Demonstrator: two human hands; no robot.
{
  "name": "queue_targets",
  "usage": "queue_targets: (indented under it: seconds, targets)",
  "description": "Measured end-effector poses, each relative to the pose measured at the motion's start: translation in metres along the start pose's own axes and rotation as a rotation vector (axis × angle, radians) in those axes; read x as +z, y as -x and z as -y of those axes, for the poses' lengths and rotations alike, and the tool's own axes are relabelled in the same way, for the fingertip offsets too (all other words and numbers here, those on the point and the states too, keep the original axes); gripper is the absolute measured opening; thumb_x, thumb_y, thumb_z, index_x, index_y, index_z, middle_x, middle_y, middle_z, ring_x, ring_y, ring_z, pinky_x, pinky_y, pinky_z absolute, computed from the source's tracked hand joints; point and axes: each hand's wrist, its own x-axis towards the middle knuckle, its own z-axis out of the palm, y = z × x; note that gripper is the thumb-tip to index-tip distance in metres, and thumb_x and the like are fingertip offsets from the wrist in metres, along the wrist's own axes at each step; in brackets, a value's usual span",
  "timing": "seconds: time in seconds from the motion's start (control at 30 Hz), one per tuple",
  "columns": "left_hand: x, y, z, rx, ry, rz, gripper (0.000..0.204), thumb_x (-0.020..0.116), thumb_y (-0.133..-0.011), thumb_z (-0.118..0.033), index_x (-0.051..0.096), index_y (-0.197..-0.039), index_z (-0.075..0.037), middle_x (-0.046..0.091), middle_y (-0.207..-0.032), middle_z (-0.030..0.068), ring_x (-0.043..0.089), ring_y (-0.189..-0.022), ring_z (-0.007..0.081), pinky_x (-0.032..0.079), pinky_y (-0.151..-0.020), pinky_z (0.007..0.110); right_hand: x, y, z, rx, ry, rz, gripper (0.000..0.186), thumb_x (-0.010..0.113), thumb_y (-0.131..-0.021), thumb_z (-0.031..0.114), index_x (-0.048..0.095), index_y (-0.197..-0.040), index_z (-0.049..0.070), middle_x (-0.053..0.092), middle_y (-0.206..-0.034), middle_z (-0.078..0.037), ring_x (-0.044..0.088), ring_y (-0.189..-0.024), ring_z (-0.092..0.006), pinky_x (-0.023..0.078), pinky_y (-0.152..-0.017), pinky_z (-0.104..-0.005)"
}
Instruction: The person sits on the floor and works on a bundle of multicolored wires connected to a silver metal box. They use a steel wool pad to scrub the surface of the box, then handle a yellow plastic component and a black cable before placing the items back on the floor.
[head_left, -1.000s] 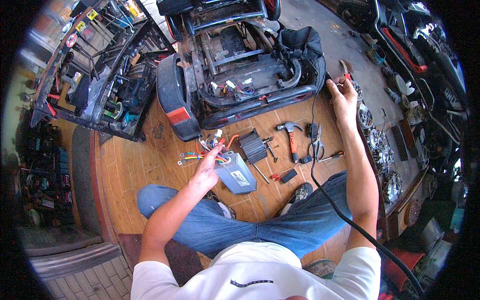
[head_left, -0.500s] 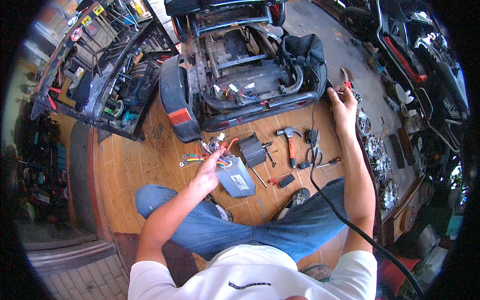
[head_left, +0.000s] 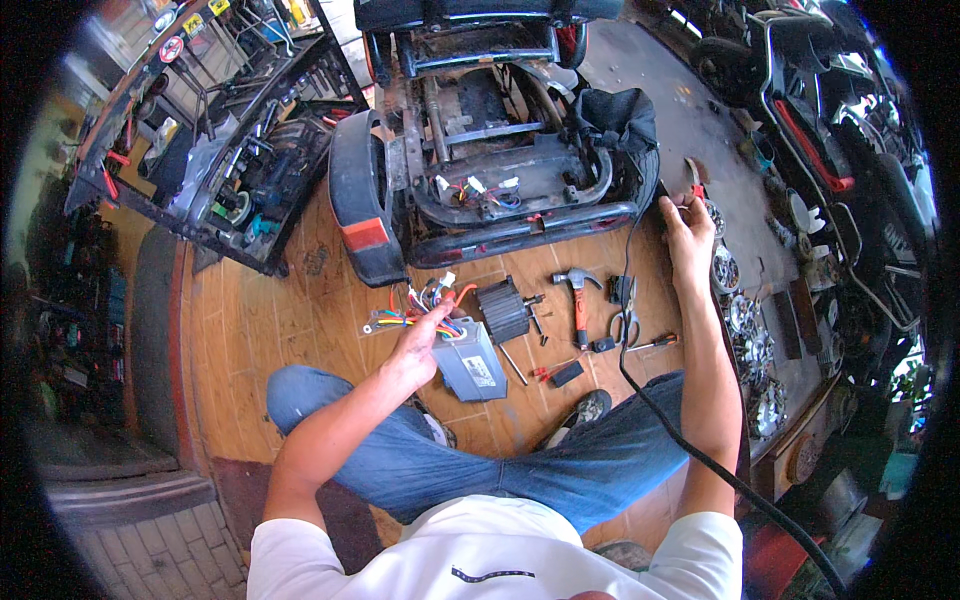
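Observation:
My left hand (head_left: 415,345) closes around the bundle of coloured wires (head_left: 432,303) at the end of a grey metal controller box (head_left: 470,365). The box tilts between my knees. At the right, my right hand (head_left: 690,235) is raised with its fingers curled in. A red-handled knife (head_left: 697,188) with a short curved blade sticks out from its fingers; how they grip the handle is partly hidden. Beside the box, on the wooden floor, stands a black finned motor (head_left: 504,310). An orange wire (head_left: 465,292) shows between the wires and the motor.
A claw hammer (head_left: 580,310), scissors (head_left: 624,328), a screwdriver (head_left: 655,341) and a small black box with red leads (head_left: 567,374) lie on the floor. Ahead stands a vehicle frame (head_left: 520,240) with loose connectors. A black cable (head_left: 690,445) crosses my right leg. Metal parts (head_left: 745,330) line the right.
The view has shifted slightly, so the floor things and vehicle appear lower. My left hand stays on the wires, and my right hand keeps nearly the same pose beside the vehicle.

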Motion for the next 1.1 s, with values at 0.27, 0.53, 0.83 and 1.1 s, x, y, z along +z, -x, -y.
queue_targets:
  seconds: [0.27,0.53,0.83,1.1]
  targets:
    - [-0.003,-0.004,0.0,-0.076,-0.02,0.011,0.022,0.069,-0.1,-0.029,0.069,-0.115,-0.013,0.073,-0.102,0.0064,0.071,-0.093,0.0211,0.057,-0.086,0.04,0.001,0.002,0.0,-0.021,-0.023,0.019,0.016,0.073,-0.097,0.015,0.067,-0.1,0.0,0.064,-0.085,0.001,0.056,-0.078,-0.0069,0.046,-0.072,-0.0238]
    - [0.001,0.004,-0.001,-0.063,0.014,0.029,0.024,0.071,-0.098,-0.029,0.069,-0.118,-0.015,0.073,-0.1,0.0046,0.071,-0.092,0.0205,0.058,-0.086,0.04,-0.001,0.001,-0.005,0.003,-0.064,0.017,0.014,0.071,-0.097,0.012,0.065,-0.099,0.001,0.065,-0.087,0.0,0.057,-0.081,-0.0087,0.046,-0.075,-0.025]
    - [-0.003,-0.007,0.005,-0.049,0.044,-0.047,0.019,0.071,-0.098,-0.032,0.073,-0.111,-0.017,0.07,-0.1,-0.0009,0.068,-0.088,0.0166,0.058,-0.079,0.04,0.011,0.011,0.031,0.034,-0.072,0.013,0.012,0.072,-0.099,0.022,0.065,-0.101,0.012,0.057,-0.081,0.008,0.047,-0.066,-0.0022,0.037,-0.056,-0.0199]
    - [-0.007,-0.005,0.004,-0.068,-0.055,-0.031,0.026,0.073,-0.097,-0.033,0.07,-0.111,-0.011,0.073,-0.099,0.0056,0.07,-0.089,0.0198,0.057,-0.084,0.04,-0.045,0.104,0.204,-1.019,-0.373,0.164,0.027,0.074,-0.091,0.013,0.066,-0.115,0.004,0.065,-0.097,-0.005,0.06,-0.079,-0.0118,0.05,-0.069,-0.0262]
